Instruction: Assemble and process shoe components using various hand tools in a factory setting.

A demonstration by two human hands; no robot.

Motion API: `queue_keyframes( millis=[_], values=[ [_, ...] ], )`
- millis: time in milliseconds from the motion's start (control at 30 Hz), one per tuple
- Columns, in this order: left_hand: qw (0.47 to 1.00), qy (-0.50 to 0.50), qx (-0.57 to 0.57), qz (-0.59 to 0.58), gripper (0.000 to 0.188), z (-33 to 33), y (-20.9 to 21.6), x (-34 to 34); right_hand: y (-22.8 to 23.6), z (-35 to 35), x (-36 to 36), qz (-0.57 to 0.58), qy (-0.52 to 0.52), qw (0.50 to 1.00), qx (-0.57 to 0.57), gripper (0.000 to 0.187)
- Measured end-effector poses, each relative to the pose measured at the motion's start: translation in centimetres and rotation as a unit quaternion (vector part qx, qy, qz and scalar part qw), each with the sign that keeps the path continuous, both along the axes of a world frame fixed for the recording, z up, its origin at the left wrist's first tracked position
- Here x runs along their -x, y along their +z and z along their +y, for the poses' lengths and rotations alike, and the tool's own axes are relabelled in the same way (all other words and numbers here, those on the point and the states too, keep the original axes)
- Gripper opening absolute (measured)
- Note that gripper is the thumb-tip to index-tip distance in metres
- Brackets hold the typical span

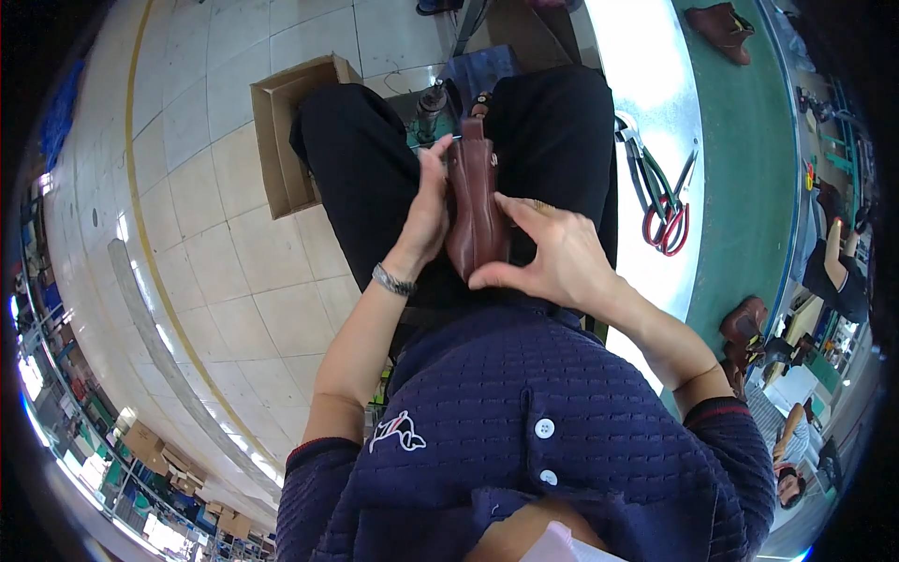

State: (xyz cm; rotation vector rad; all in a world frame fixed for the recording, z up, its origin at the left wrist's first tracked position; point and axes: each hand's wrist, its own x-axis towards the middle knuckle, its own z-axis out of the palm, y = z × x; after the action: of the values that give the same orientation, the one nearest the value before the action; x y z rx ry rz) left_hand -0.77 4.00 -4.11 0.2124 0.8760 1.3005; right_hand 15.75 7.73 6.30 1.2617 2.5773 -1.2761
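Note:
Over my lap is a brown leather boot (475, 197), its narrow tabbed end pointing away from me and its rounded end toward my body. My left hand (426, 214) presses along its left side, the thumb side facing up and the other fingers partly hidden. On the right, my right hand (562, 253) grips the rounded end, thumb at the near tip and index finger along the side. Just beyond, between my knees, stands a metal machine part (432, 105), close to the boot's tabbed end.
An open cardboard box (281, 140) stands on the tiled floor by my left knee. Red-handled scissors (670, 220) and green-handled pliers (641, 164) lie on the pale bench strip (655, 75) to my right. Brown boots (744, 323) rest on the green surface (740, 187) beyond it.

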Motion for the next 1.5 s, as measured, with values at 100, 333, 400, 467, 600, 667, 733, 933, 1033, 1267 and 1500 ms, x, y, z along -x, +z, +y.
queue_keyframes(
  millis=[100,333,400,467,600,667,733,933,1033,1267,1500],
  values=[
    [0.993,-0.089,0.013,-0.08,0.076,0.5,-3.7,1.2,-1.8,-1.9,-0.4,0.011,-0.019,0.999,0.027,0.103],
    [0.991,-0.133,-0.004,-0.001,0.076,6.3,3.9,0.6,-0.3,-0.5,-1.1,0.142,-0.104,0.978,-0.109,0.097],
    [0.989,-0.136,-0.041,0.049,0.075,9.1,7.2,0.8,2.1,1.8,-1.1,0.189,-0.09,0.961,-0.18,0.095],
    [0.982,-0.135,-0.094,0.097,0.076,11.4,9.1,0.8,3.9,3.3,-1.4,0.21,-0.096,0.952,-0.202,0.094],
    [0.973,-0.129,-0.13,0.139,0.078,14.2,13.1,-0.4,6.4,5.2,-2.0,0.237,-0.126,0.934,-0.236,0.089],
    [0.97,-0.132,-0.157,0.127,0.078,15.2,14.5,-1.3,6.9,5.9,-2.6,0.268,-0.129,0.903,-0.311,0.088],
    [0.961,-0.163,-0.174,0.141,0.079,15.7,15.8,-1.7,7.1,6.1,-3.1,0.269,-0.138,0.897,-0.323,0.086],
    [0.951,-0.198,-0.199,0.129,0.075,19.0,15.7,-5.7,6.6,7.1,-6.0,0.256,-0.196,0.875,-0.362,0.085],
    [0.945,-0.25,-0.186,0.1,0.071,20.8,14.9,-8.3,5.8,7.6,-7.9,0.251,-0.227,0.869,-0.361,0.084],
    [0.927,-0.322,-0.176,0.078,0.072,23.9,11.5,-12.8,3.9,8.2,-11.0,0.219,-0.308,0.877,-0.295,0.084],
    [0.909,-0.207,-0.317,0.177,0.054,23.1,13.2,-14.5,4.0,9.3,-13.0,0.219,-0.326,0.891,-0.227,0.084]
  ],
)
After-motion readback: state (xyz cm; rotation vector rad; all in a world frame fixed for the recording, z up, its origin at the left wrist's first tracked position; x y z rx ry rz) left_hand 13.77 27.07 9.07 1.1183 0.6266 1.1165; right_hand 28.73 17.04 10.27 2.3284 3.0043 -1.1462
